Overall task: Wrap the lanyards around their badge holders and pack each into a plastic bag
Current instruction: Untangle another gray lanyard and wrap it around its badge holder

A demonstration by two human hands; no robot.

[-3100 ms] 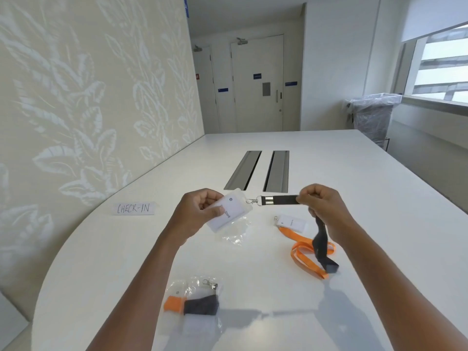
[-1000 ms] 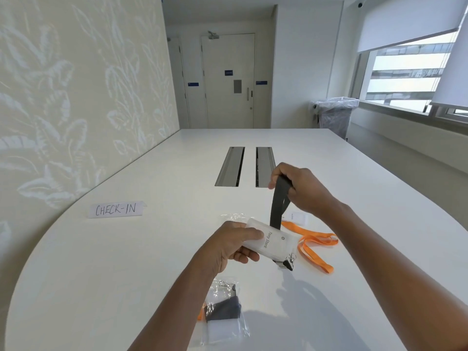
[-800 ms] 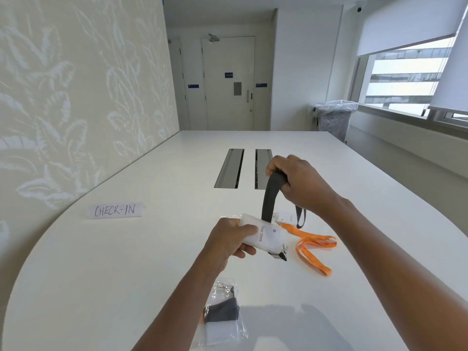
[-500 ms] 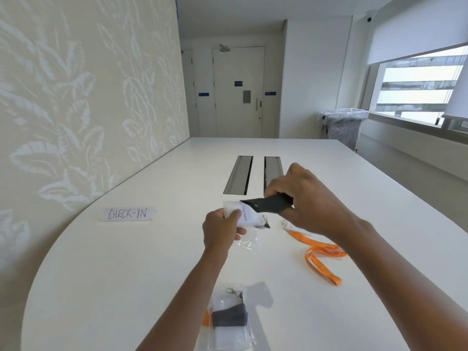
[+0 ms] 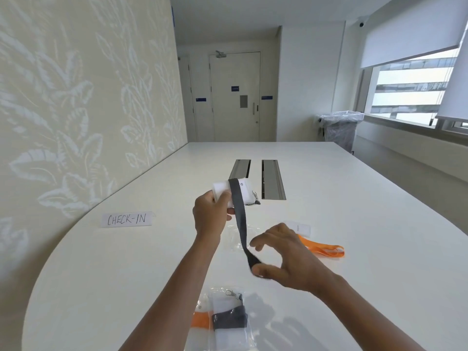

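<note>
Head view: near the middle of the frame, the left hand point(image 5: 211, 214) grips a white badge holder point(image 5: 231, 191) above the tabletop point(image 5: 106, 274). A grey lanyard point(image 5: 239, 219) crosses the holder and hangs down to the right hand point(image 5: 283, 257). That hand's fingers are spread and loosely bent, with the thumb touching the lanyard's end loop. An empty clear bag point(image 5: 240, 238) lies below.
</note>
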